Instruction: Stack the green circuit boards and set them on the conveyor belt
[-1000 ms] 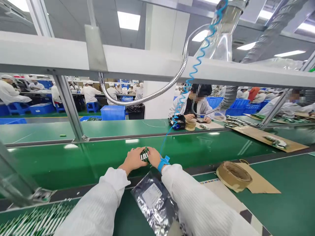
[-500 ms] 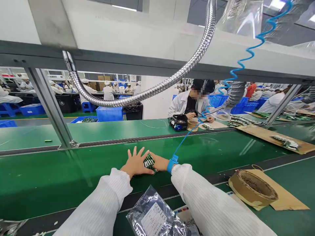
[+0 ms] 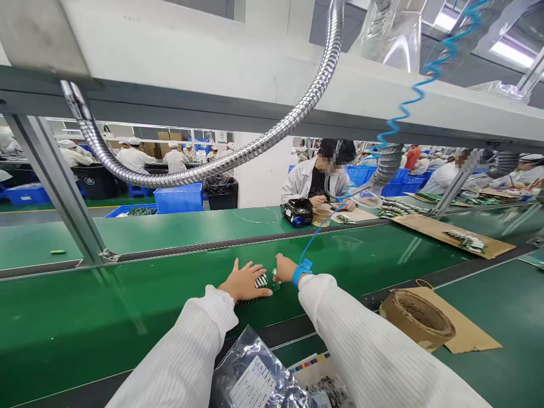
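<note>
My left hand [image 3: 245,282] lies with fingers spread over a cluster of small green circuit boards with white parts [image 3: 261,281] on the green belt. Thin leads stick out below its palm. Just to the right, my right hand [image 3: 285,268], wearing a blue wrist strap [image 3: 301,272], has its fingers curled around the edge of a small circuit board [image 3: 276,286]. Part of that board is hidden by the fingers. A narrow gap separates the two hands.
Near me lie a silvery bag with a white label [image 3: 255,385] and a box of small parts [image 3: 325,385]. A brown cardboard ring [image 3: 416,320] stands at right. Cardboard with boards [image 3: 450,229] rests farther along. A co-worker [image 3: 317,178] sits opposite. A metal hose [image 3: 255,150] hangs above.
My right hand has moved right, away from my left hand, with a small circuit board at its fingers. The left hand stays over the cluster. The view has turned slightly right.
</note>
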`<state>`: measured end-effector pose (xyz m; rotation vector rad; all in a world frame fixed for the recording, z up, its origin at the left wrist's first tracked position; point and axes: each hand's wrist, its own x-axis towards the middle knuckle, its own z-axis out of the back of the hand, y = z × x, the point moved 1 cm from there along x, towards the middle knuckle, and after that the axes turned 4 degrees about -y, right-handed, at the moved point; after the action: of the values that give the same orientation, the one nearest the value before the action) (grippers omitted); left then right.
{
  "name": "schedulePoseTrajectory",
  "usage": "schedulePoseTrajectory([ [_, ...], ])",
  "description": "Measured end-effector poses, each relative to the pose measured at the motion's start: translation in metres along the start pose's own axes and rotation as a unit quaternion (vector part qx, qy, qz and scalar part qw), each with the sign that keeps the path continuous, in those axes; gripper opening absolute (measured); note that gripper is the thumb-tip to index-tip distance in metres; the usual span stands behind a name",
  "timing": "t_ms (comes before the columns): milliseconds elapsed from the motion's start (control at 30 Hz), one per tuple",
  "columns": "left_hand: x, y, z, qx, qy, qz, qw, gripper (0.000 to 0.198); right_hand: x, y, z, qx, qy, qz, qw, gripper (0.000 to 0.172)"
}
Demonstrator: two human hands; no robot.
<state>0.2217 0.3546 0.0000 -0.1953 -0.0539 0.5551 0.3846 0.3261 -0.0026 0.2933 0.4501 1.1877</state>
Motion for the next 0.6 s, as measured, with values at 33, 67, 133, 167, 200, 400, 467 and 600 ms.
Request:
schedulePoseTrajectory([
  [33, 0.002, -0.001, 0.000, -0.004, 0.000, 0.001, 1.000, 0.051, 0.004, 0.003, 0.000, -0.003, -0.014, -0.003, 1.000, 0.035],
  [67, 0.004, -0.002, 0.000, -0.008, 0.000, 0.002, 1.000, 0.052, 0.007, 0.005, 0.000, -0.004, -0.027, -0.002, 1.000, 0.035],
  [133, 0.007, -0.004, -0.001, -0.018, -0.002, 0.002, 1.000, 0.053, 0.012, 0.011, -0.002, -0.002, -0.046, 0.002, 0.999, 0.035],
  [167, 0.009, -0.005, -0.002, -0.023, -0.004, 0.000, 1.000, 0.053, 0.013, 0.013, -0.004, 0.000, -0.052, 0.005, 0.999, 0.034],
  [200, 0.011, -0.006, -0.002, -0.029, -0.007, -0.001, 1.000, 0.053, 0.014, 0.013, -0.004, 0.002, -0.056, 0.007, 0.998, 0.034],
  [400, 0.010, -0.007, 0.011, -0.057, -0.048, 0.017, 0.997, 0.048, 0.012, -0.002, 0.006, 0.007, -0.056, 0.015, 0.998, 0.033],
  [467, 0.003, -0.006, 0.027, -0.062, -0.058, 0.033, 0.996, 0.046, 0.007, -0.008, 0.014, 0.011, -0.056, 0.029, 0.998, 0.032],
  [600, -0.032, -0.006, 0.071, -0.074, -0.037, 0.070, 0.994, 0.042, -0.016, -0.011, 0.036, 0.023, -0.074, 0.080, 0.994, 0.031],
])
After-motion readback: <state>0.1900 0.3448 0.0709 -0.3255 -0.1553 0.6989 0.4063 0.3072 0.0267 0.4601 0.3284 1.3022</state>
